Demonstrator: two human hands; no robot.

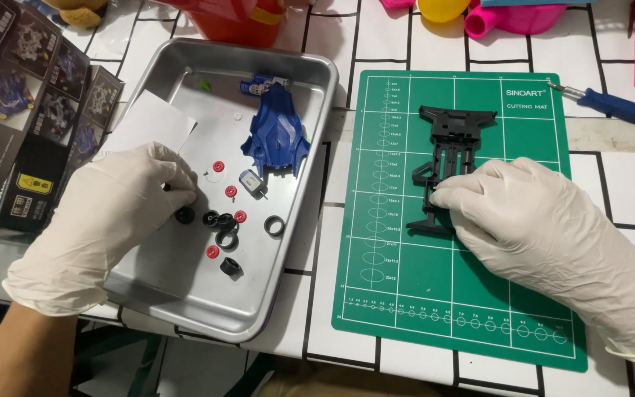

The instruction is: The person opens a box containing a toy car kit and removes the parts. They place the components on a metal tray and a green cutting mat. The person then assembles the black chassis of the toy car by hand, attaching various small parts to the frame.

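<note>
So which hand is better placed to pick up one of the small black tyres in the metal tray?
Left. The left hand is already over the metal tray, fingertips at the black tyres; the right hand rests on the black chassis on the green cutting mat.

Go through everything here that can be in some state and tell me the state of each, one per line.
Left hand: gloved, fingertips among the small tyres in the metal tray.
Right hand: gloved, pressing on the black chassis.
Black chassis: flat on the green cutting mat, no wheels fitted.
Blue car body: detached, lying in the tray.
Blue screwdriver: lying unused.
</note>
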